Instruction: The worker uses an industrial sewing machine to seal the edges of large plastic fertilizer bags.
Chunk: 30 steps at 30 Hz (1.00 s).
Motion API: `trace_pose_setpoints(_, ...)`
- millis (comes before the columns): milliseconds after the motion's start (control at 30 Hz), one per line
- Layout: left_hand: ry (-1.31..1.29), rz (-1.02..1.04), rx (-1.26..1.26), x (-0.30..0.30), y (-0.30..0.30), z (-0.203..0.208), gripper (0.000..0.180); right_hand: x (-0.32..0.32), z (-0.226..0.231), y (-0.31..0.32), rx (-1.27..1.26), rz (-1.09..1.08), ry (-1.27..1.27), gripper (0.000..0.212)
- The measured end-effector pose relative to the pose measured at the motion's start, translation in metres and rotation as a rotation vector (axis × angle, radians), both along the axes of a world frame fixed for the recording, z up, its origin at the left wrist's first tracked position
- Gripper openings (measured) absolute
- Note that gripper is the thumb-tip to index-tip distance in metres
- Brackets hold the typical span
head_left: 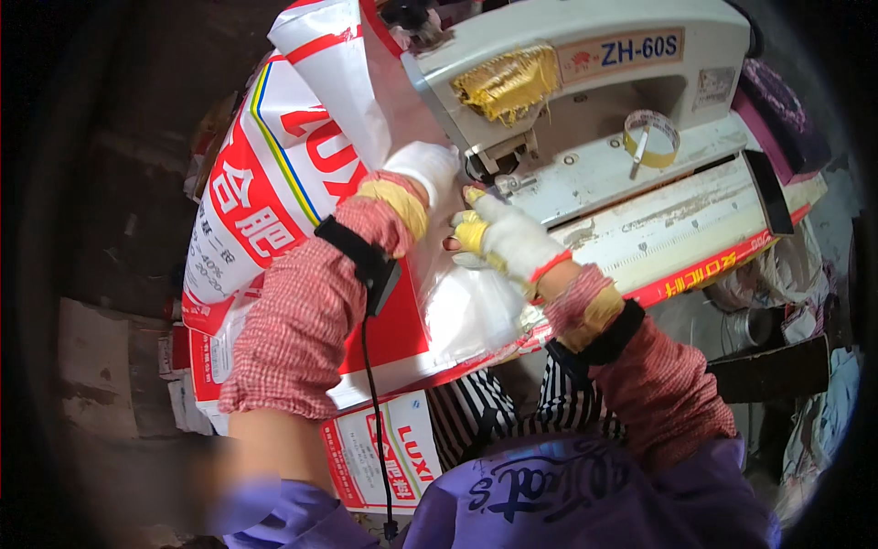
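A large red and white printed sack [265,229] lies creased over the left of the sewing machine's bench. My left hand [428,174], in a white glove, is closed on the sack's edge close to the needle area; its fingertips are mostly hidden. My right hand [512,240], in a white glove with yellow fingertips, has its index finger by the presser foot. Its other fingers curl at the sack's edge. Under that hand bulges a clear plastic liner [471,311]. The grey industrial sewing machine [585,78] stands just beyond both hands.
A tape roll [672,151] with a thin white stick against it stands on the machine bed [658,210]. A yellow cloth pad [508,82] is fixed to the machine head. Another printed sack [389,453] hangs below the bench edge. A purple box [777,123] sits behind the machine's right end.
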<state>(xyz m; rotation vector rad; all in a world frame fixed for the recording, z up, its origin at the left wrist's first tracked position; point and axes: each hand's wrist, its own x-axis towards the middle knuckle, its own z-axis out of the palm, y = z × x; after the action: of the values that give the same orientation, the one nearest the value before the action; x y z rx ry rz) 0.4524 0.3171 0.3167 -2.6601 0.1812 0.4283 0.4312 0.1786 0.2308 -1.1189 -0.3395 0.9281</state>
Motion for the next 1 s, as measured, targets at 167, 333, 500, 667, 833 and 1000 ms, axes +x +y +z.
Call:
trace_pose_setpoints(167, 0.083, 0.0, 0.201, -0.094, 0.005, 0.047, 0.012, -0.009, 0.007, 0.026, -0.609, -0.086, -1.313, 0.081)
trace_pose_setpoints(333, -0.386, -0.199, 0.327, -0.228, 0.009, 0.123, 0.01, -0.028, 0.035, 0.081, -0.829, 0.199, -1.583, 0.033)
trace_pose_setpoints(500, -1.11, 0.049, -0.107, -0.312, 0.051, 0.12, 0.032, -0.105, 0.072, 0.123, -0.034, 0.645, -1.484, 0.037)
trace_pose_setpoints(667, -1.23, 0.685, -0.868, -0.395, 0.089, 0.028, 0.048, -0.16, 0.07, 0.087, 0.188, 1.165, -0.987, 0.045)
trace_pose_setpoints(833, -1.076, 1.117, -2.376, -0.449, 0.077, -0.076, 0.05, -0.124, 0.044, 0.024, 0.084, 1.085, 0.115, 0.046)
trace_pose_setpoints(1000, -1.084, 1.046, -2.599, -0.459, 0.025, -0.108, 0.038, -0.031, 0.005, 0.005, 0.443, 0.234, 0.471, 0.055)
